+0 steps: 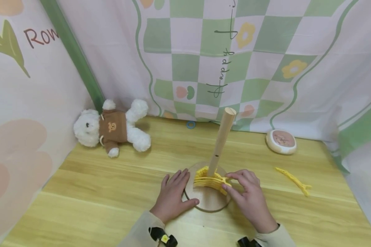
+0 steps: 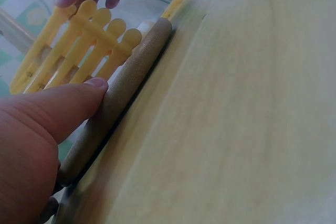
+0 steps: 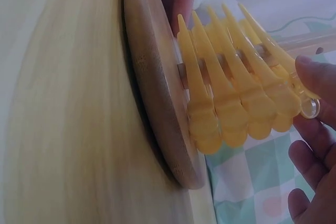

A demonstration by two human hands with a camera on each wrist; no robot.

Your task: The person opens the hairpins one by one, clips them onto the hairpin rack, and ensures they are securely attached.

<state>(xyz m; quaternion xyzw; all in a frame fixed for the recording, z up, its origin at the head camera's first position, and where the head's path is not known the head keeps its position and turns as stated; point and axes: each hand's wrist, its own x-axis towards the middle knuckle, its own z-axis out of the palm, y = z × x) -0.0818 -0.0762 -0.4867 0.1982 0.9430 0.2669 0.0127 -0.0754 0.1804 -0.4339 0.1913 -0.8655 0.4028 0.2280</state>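
Observation:
A round wooden base [image 1: 208, 204] carries an upright wooden rod [image 1: 222, 140]. Around the foot of the rod, curved yellow plastic strips [image 1: 208, 184] lie stacked in several layers; the right wrist view shows their pointed tips and rounded ends. My right hand [image 1: 250, 197] pinches the end of the uppermost strip [image 3: 265, 40] between thumb and fingers at the stack's right side. On the base's left edge rests my left hand [image 1: 174, 197], its fingers extended along the rim and its thumb on the wood. Part of the stack behind the rod is hidden.
One loose yellow strip [image 1: 293, 181] with a forked end lies on the table at right. Behind it sits a small white round-cornered device [image 1: 281, 141]. A plush bear [image 1: 112, 127] lies at back left, and a blue ring [image 1: 190, 124] near the curtain.

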